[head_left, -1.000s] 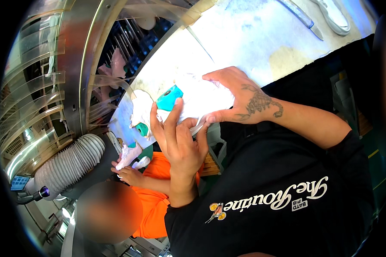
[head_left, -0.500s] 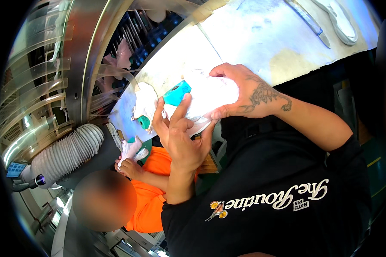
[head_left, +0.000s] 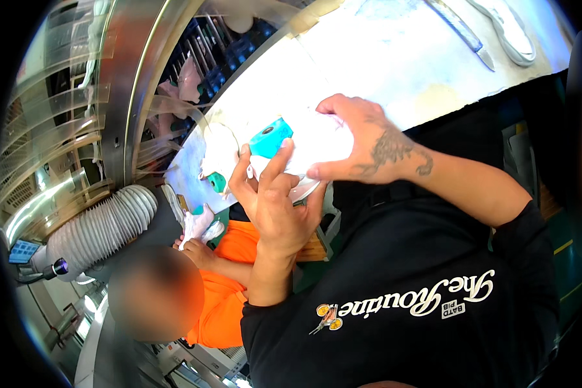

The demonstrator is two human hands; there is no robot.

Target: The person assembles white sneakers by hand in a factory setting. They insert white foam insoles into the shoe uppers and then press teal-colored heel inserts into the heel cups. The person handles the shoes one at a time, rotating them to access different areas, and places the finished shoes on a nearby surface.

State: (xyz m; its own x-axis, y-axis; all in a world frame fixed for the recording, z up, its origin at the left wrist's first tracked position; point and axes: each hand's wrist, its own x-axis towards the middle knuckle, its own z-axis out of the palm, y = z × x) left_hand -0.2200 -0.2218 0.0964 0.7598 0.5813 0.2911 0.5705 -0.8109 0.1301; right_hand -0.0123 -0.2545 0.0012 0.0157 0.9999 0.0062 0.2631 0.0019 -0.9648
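Note:
A white shoe upper (head_left: 320, 141), bleached by glare, is stretched over a teal shoe last (head_left: 273, 137) whose top shows a dark hole. My left hand (head_left: 275, 207) grips it at the teal end, fingers bent against the last and the thumb at the upper's lower edge. Around the other end wraps my right hand (head_left: 362, 145), thumb below and fingers above. Both hands hold the shoe just over the near edge of the worktable. Just left of my left fingers another white upper (head_left: 221, 150) rests on the table with a green last (head_left: 216, 182) in it.
A long, pointed blade-like tool (head_left: 460, 27) and a white shoe sole (head_left: 514, 32) lie at the table's far right. At the left, a person in orange (head_left: 223, 291) handles another white shoe (head_left: 199, 224). A ribbed grey hose (head_left: 107, 220) and machine with clear strips (head_left: 61, 97) stand beyond.
My right hand has shifted slightly left along the shoe. The shoe and teal last have turned a little, while my left hand keeps nearly the same place.

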